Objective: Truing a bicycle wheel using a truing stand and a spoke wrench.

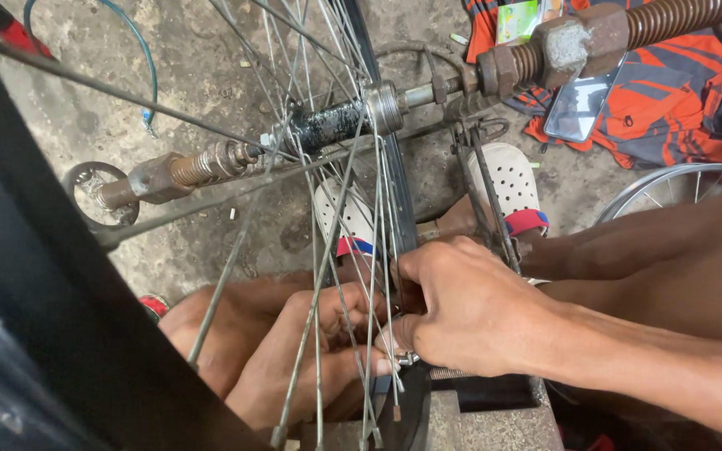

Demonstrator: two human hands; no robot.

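At the left we note a dark frame bar (52, 276) crossing the view. The left hand (302, 359) sits curled among the spokes (340, 209), fingers together against the wheel rim (403, 217). The hub (336, 124) rests above on its threaded axle. The right hand (470, 313) is pinched shut on a small spoke tool (405, 359) at the rim. White sandals (507, 179) stand on the concrete floor (202, 67).

Dense spokes (375, 250) around both hands
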